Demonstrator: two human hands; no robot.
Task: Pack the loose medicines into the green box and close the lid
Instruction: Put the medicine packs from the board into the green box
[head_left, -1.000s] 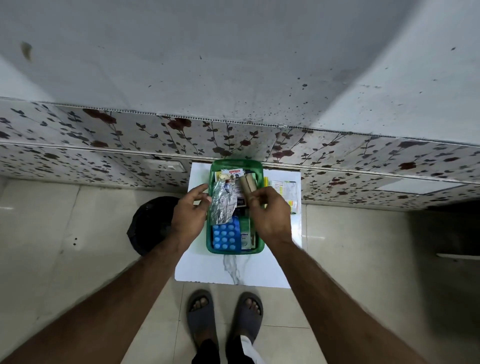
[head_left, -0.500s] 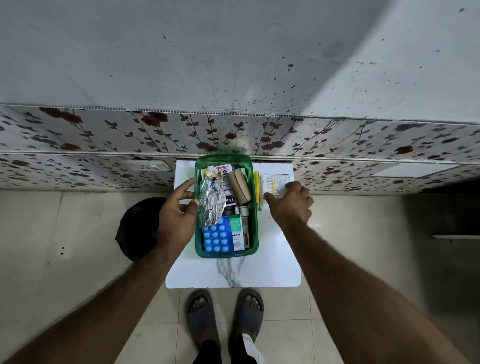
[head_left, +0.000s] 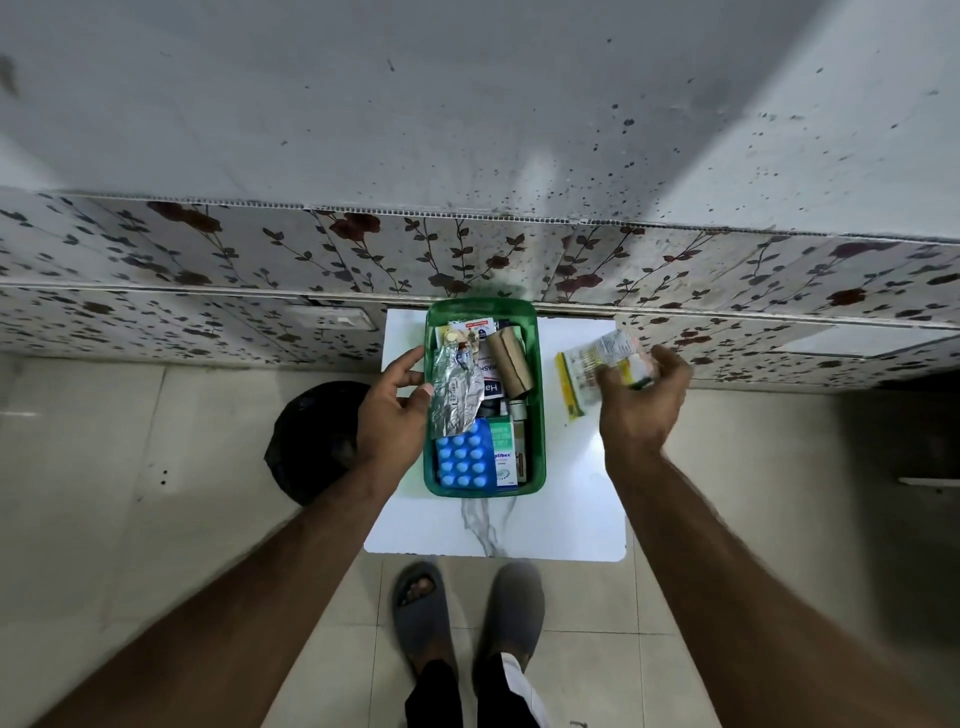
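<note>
The green box (head_left: 538, 415) stands open on a small white marble-look table (head_left: 571, 509). It holds a silver foil strip (head_left: 454, 397), a blue blister pack (head_left: 464, 460), a brown roll (head_left: 509, 364) and several small cartons. My left hand (head_left: 392, 415) rests at the box's left rim, thumb and fingers touching the foil strip. My right hand (head_left: 641, 400) is lifted to the right of the box and grips a bundle of yellow and white medicine packets (head_left: 597, 366). No lid is visible.
A black round object (head_left: 311, 441) sits on the tiled floor left of the table. A floral-patterned wall panel (head_left: 208, 270) runs right behind the table. My feet in grey slippers (head_left: 467, 613) stand at the table's front edge.
My right hand left the brown roll in the box, moved right to the loose packets on the table and has lifted them. My left hand stayed at the foil strip.
</note>
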